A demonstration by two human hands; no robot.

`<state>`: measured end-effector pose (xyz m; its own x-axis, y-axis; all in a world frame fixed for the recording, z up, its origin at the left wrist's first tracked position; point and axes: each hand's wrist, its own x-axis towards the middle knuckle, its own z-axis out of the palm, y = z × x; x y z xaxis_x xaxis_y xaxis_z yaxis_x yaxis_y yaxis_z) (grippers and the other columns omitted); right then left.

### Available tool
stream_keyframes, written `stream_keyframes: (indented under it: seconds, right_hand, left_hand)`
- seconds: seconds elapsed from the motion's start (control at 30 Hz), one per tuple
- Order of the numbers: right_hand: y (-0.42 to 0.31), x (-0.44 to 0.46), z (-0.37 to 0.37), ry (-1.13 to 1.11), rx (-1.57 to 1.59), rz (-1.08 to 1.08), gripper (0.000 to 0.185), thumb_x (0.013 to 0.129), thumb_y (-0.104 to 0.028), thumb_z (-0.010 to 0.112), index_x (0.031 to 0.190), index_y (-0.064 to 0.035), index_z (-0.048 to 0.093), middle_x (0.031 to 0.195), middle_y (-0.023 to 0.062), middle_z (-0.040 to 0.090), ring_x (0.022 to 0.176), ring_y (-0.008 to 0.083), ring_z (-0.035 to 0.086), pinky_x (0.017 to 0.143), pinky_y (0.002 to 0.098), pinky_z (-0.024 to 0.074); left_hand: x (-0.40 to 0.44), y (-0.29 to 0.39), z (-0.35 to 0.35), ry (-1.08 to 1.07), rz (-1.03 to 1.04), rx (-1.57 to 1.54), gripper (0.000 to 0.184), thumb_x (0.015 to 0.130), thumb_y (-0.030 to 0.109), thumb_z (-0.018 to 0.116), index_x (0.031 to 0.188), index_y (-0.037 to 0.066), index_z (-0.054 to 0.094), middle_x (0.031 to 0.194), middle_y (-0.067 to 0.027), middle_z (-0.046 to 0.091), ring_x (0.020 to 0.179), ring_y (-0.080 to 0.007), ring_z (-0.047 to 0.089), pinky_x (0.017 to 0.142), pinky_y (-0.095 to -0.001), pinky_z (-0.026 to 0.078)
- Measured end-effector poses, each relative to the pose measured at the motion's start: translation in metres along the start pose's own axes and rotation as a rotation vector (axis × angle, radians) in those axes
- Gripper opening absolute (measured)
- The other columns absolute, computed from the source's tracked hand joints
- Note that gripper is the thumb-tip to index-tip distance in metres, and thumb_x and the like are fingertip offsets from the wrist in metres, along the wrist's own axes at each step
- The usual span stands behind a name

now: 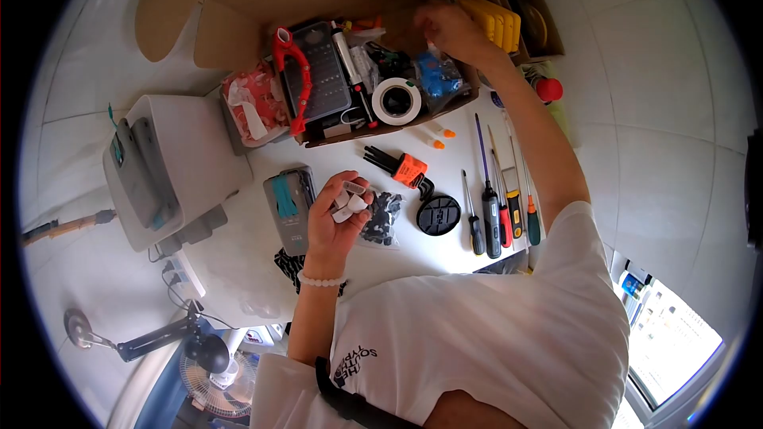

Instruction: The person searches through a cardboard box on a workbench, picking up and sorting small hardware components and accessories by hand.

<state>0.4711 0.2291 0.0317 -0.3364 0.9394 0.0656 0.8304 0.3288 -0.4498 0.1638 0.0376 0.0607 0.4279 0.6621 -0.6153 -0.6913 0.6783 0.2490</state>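
My left hand [338, 214], palm up with curled fingers, holds several small white pieces [350, 202] above the white table. Beside it lies a clear bag of dark small parts [383, 218]. My right hand [455, 30] reaches into the back right of a cardboard box [318, 140]; its fingers are partly in shadow, and what they hold, if anything, cannot be made out. Near that hand are a blue item in a clear bag [437, 73] and yellow cases [493, 24]. The box also holds a white tape roll [396, 102] and a red tool [300, 71].
An orange hex key set [409, 168], a round black lid [439, 215] and several screwdrivers [492, 218] lie on the table [238, 270]. A grey device [292, 206] sits left of my left hand. A white bin [191, 159] stands at the left.
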Motion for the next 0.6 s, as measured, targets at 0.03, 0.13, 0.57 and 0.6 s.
stream_keyframes:
  seconds: [0.03, 0.13, 0.57, 0.6]
  right_hand:
    - [-0.006, -0.004, -0.012, 0.062, 0.219, 0.080, 0.021, 0.074, 0.002, 0.058, 0.094, -0.0026, 0.061, 0.087, 0.0119, 0.062, 0.081, 0.0234, 0.060, 0.072, 0.0308, 0.0489]
    - [-0.018, -0.022, -0.037, 0.204, 0.538, 0.198, 0.018, 0.076, 0.001, 0.061, 0.094, -0.0015, 0.060, 0.086, 0.0078, 0.062, 0.081, 0.0158, 0.060, 0.072, 0.0262, 0.0482]
    - [-0.077, -0.164, -0.022, 0.465, 0.460, 0.346, 0.016, 0.075, 0.004, 0.062, 0.090, 0.0003, 0.059, 0.082, 0.0085, 0.060, 0.073, 0.0189, 0.060, 0.065, 0.0274, 0.0490]
    - [-0.082, -0.171, -0.013, 0.477, 0.323, 0.311, 0.016, 0.075, 0.004, 0.062, 0.090, -0.0003, 0.059, 0.084, 0.0101, 0.059, 0.073, 0.0231, 0.060, 0.065, 0.0301, 0.0496]
  left_hand:
    - [-0.001, 0.000, 0.000, 0.000, 0.000, 0.002, 0.026, 0.086, 0.022, 0.052, 0.104, 0.003, 0.058, 0.094, -0.0120, 0.057, 0.080, -0.0238, 0.055, 0.052, -0.0267, 0.052]
    - [-0.001, -0.001, 0.002, 0.006, -0.005, 0.011, 0.026, 0.087, 0.022, 0.052, 0.103, 0.003, 0.058, 0.095, -0.0117, 0.057, 0.080, -0.0238, 0.055, 0.052, -0.0265, 0.052]
    - [0.001, -0.010, 0.007, -0.010, -0.033, 0.027, 0.024, 0.088, 0.021, 0.051, 0.102, 0.003, 0.058, 0.092, -0.0113, 0.060, 0.078, -0.0232, 0.059, 0.053, -0.0281, 0.049]
    - [0.001, -0.011, 0.007, -0.010, -0.040, 0.022, 0.023, 0.088, 0.021, 0.051, 0.102, 0.003, 0.058, 0.092, -0.0116, 0.060, 0.077, -0.0238, 0.059, 0.053, -0.0284, 0.049]
